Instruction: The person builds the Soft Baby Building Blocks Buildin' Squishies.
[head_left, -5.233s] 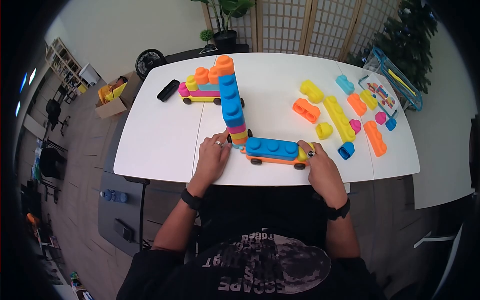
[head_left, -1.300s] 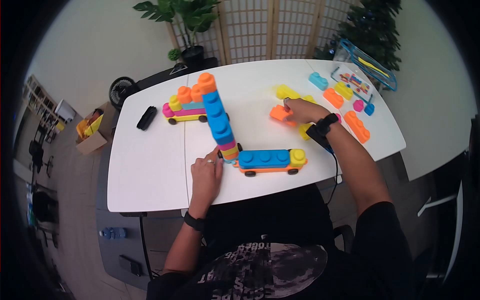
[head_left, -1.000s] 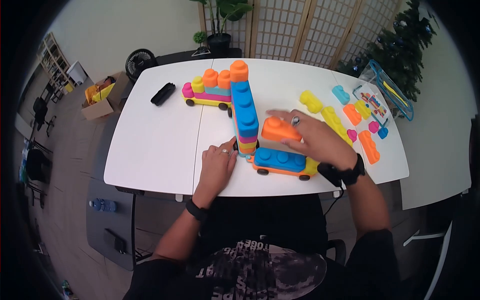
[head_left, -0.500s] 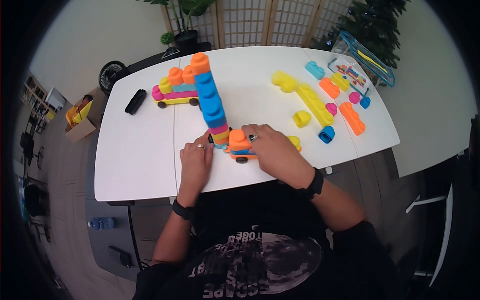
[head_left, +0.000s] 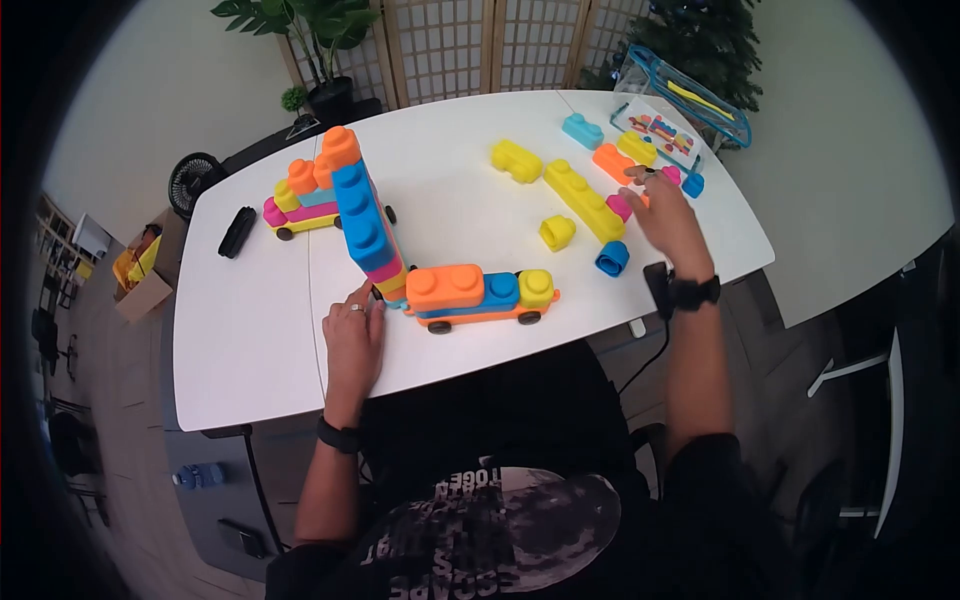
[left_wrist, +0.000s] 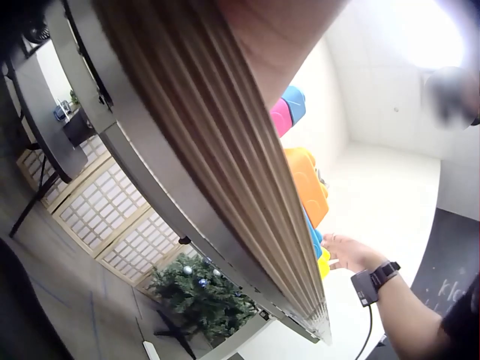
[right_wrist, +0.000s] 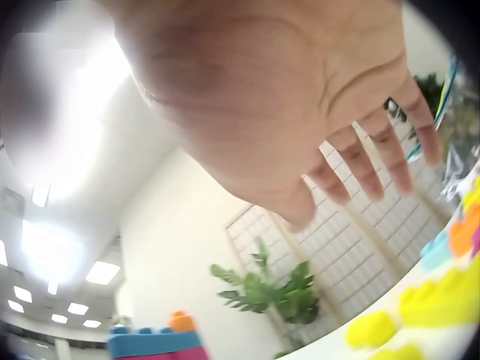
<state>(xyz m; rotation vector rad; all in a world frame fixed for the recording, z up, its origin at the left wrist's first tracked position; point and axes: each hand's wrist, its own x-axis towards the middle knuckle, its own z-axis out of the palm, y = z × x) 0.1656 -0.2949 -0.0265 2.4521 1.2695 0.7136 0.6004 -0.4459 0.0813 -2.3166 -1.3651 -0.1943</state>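
On the table, my left hand (head_left: 352, 345) lies flat with fingertips at the foot of a tall tower of blocks (head_left: 362, 215), mostly blue with an orange top. Joined to the tower's base is a wheeled car (head_left: 480, 312) carrying an orange block (head_left: 445, 287), a blue block (head_left: 501, 290) and a yellow block (head_left: 537, 288). Over the loose blocks at the right, my right hand (head_left: 668, 220) reaches with spread, loosely bent fingers, partly hiding an orange block under it. In the right wrist view its palm (right_wrist: 277, 97) shows nothing held.
Loose pieces include a long yellow block (head_left: 583, 200), a yellow block (head_left: 516, 161), a small blue block (head_left: 612, 259) and a light blue block (head_left: 582, 131). A picture card (head_left: 657, 135) and clear bag (head_left: 690, 95) lie behind. A black case (head_left: 237, 232) sits left.
My right hand picked up an orange block, set it on the car's blue block beside the tower, let go and moved right to the loose pieces. My left hand has stayed at the tower's foot.
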